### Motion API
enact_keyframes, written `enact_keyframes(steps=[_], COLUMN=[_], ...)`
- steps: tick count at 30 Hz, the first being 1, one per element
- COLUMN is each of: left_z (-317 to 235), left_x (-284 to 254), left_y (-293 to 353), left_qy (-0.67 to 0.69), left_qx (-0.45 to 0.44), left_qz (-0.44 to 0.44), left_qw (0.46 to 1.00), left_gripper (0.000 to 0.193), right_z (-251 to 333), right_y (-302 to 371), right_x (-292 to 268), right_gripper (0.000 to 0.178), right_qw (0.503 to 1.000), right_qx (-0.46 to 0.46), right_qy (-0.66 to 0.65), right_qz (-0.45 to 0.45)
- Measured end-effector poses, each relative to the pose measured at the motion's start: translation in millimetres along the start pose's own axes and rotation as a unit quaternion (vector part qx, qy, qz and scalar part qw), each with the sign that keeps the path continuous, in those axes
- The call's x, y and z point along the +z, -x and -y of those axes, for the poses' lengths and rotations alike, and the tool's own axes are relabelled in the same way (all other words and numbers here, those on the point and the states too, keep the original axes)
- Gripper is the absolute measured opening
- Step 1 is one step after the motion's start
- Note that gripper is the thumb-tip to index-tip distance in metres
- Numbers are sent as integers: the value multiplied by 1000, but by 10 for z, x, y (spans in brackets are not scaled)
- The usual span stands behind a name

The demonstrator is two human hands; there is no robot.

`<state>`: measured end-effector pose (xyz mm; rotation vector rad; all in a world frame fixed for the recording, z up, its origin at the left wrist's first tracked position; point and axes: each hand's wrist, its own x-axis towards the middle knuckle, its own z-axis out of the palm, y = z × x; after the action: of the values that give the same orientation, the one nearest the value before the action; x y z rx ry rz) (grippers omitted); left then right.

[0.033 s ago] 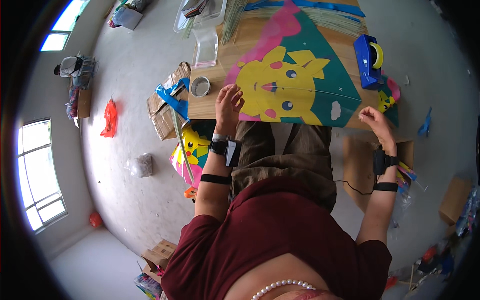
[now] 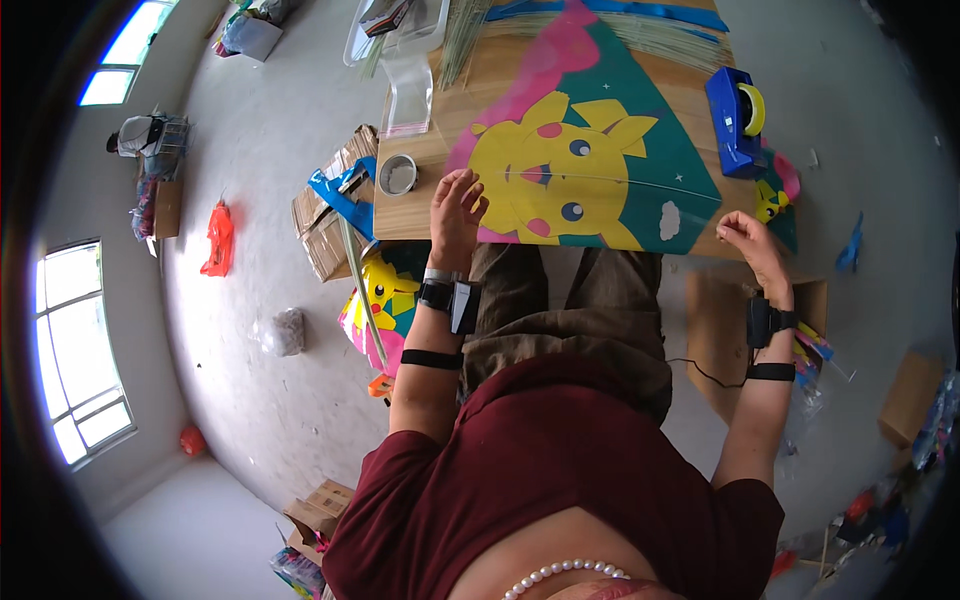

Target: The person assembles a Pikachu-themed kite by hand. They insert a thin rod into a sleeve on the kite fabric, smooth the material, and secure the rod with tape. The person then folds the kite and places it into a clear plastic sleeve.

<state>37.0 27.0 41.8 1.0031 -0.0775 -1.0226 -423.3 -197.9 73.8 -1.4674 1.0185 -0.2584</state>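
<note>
A kite sheet (image 2: 600, 210) lies across the front of the wooden table (image 2: 410, 218), printed with a yellow cartoon face on green and pink. Along it runs a thin rod (image 2: 665, 188), roughly left to right. My left hand (image 2: 458, 215) hovers by the sheet's left side, its fingers curled in. Off the sheet's right corner, past the table's front edge, my right hand (image 2: 752, 242) is closed in a pinch of thumb and fingers. What either hand holds, if anything, is too small to make out.
A blue tape dispenser (image 2: 735, 125) stands at the table's right edge. A round tin (image 2: 398, 175) sits at the left, with clear plastic sleeves (image 2: 408, 95) behind it. Thin sticks (image 2: 462, 45) lie at the back. An open cardboard box (image 2: 708, 330) is on the floor at right.
</note>
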Motion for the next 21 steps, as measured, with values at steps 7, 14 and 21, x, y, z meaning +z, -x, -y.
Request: enact_keyframes(steps=[7,14,21], left_z=[125,232,265], left_x=[-29,-30,35], left_y=[-141,-208,-246], left_qy=[1,-37,-115], left_qx=[2,-5,-4], left_qz=[24,31,-26], left_qw=[1000,999,993], left_gripper=[7,6,14], right_z=[-119,-316,-504], right_y=[-155,-255,-340], right_x=[-143,-277,-258], right_gripper=[12,12,10], right_qw=[998,997,992], right_qx=[20,33,23], right_qy=[-60,-46,-61], right_qz=[-23,-48,-111])
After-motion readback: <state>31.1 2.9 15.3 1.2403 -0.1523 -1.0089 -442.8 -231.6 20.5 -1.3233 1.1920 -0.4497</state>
